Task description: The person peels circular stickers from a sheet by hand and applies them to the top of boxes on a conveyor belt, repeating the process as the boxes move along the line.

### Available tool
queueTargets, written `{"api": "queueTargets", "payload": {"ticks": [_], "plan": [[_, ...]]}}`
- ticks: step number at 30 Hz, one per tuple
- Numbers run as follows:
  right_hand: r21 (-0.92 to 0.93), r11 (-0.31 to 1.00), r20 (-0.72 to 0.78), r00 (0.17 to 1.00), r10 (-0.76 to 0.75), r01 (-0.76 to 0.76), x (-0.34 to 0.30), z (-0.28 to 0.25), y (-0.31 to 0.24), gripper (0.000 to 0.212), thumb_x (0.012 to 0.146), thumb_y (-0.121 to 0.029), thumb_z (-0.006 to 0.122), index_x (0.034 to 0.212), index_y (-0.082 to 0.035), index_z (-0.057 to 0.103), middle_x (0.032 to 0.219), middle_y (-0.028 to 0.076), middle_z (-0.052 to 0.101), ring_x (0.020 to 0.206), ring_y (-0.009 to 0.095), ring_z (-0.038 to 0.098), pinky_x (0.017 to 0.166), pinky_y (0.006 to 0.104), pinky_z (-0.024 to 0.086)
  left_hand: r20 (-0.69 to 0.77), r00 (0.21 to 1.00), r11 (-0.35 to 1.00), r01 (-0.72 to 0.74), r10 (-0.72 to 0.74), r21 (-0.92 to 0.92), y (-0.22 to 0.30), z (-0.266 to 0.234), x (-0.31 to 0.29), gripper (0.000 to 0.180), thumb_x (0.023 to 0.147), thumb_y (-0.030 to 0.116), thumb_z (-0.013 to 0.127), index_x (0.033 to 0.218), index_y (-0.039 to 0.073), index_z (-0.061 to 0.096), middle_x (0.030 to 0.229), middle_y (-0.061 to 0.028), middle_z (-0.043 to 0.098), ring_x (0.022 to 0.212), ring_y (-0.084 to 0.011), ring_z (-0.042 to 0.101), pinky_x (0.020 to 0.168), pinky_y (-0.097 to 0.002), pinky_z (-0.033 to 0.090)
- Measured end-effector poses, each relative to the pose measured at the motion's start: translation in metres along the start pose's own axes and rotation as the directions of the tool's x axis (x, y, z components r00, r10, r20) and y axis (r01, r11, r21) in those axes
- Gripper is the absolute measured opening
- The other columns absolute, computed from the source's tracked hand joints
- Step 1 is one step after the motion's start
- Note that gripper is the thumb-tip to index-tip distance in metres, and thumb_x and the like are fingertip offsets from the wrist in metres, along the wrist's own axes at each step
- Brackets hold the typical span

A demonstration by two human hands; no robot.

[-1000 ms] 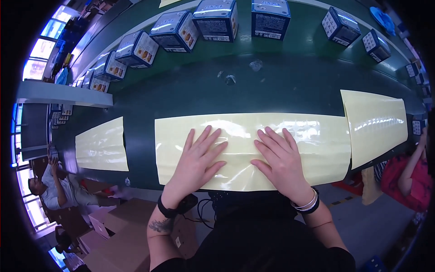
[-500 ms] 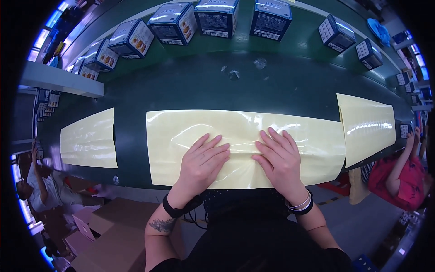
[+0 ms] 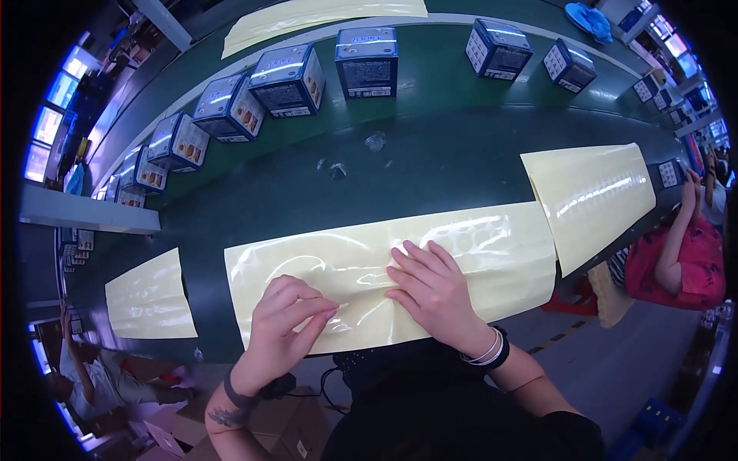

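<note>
A glossy pale-yellow sheet [image 3: 477, 292] lies across the dark green table in front of me, creased around its middle. My left hand [image 3: 283, 321] is over its near left part with thumb and forefinger pinched together; what they hold, if anything, is too small to make out. Flat on the sheet's middle, fingers spread, rests my right hand [image 3: 432, 296]. To the left lies a second yellow sheet [image 3: 150, 300]. Another yellow sheet [image 3: 592, 200] is on the right, its edge touching or overlapping the middle one.
Several blue boxes [image 3: 366, 69] stand in a curved-looking row on the green surface [image 3: 430, 84] beyond. Crumpled clear plastic bits [image 3: 375, 141] lie on the table [image 3: 254, 200]. A long yellow sheet [image 3: 323, 15] is at the far side. Other people sit left and right, one in red [image 3: 676, 265].
My left hand has lifted from lying flat and drawn nearer to me, closing into a pinch. The right hand stays on the sheet. The view has tilted, and the boxes appear shifted.
</note>
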State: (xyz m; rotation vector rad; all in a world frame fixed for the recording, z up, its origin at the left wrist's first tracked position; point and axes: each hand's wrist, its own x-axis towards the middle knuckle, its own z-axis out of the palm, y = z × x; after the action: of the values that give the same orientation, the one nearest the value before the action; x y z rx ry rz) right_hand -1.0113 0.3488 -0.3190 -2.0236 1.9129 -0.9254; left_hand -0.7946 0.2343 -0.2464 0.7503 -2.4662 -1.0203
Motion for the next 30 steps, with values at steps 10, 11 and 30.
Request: {"api": "queueTargets", "payload": {"ticks": [10,11,30], "plan": [[0.043,0.999,-0.023,0.999,-0.029,0.03,-0.004,0.005,0.006,0.031,0.084,-0.021,0.069,0.108,-0.001,0.067,0.121,0.014,0.063,0.125,0.029,0.053,0.107,0.0465,0.039,0.291,0.867,0.906,-0.424,0.404,0.006,0.103,0.053,0.232,0.011,0.077,0.006,0.071,0.088,0.003,0.071,0.088,-0.0108,0.068,0.088,-0.0289,0.064,0.078,-0.0386,0.048],[0.044,0.998,-0.041,0.998,-0.043,0.045,-0.005,0.004,0.007,0.031,0.085,-0.021,0.067,0.109,-0.001,0.066,0.122,0.014,0.062,0.125,0.029,0.052,0.107,0.0464,0.039,0.329,0.856,0.899,-0.435,0.399,0.041,0.112,0.071,0.266,0.009,0.078,0.008,0.071,0.086,0.004,0.072,0.089,-0.0124,0.07,0.092,-0.0295,0.065,0.082,-0.0381,0.049],[-0.019,0.998,0.002,0.998,-0.066,0.066,-0.014,0.013,0.008,0.043,0.089,-0.021,0.05,0.122,0.006,0.06,0.133,0.021,0.056,0.13,0.035,0.045,0.109,0.0474,0.036,0.052,0.966,0.941,-0.259,0.254,0.22,0.086,0.265,0.537,0.015,0.075,0.021,0.076,0.087,0.013,0.073,0.093,-0.0088,0.072,0.1,-0.0278,0.065,0.089,-0.0446,0.043]]}}
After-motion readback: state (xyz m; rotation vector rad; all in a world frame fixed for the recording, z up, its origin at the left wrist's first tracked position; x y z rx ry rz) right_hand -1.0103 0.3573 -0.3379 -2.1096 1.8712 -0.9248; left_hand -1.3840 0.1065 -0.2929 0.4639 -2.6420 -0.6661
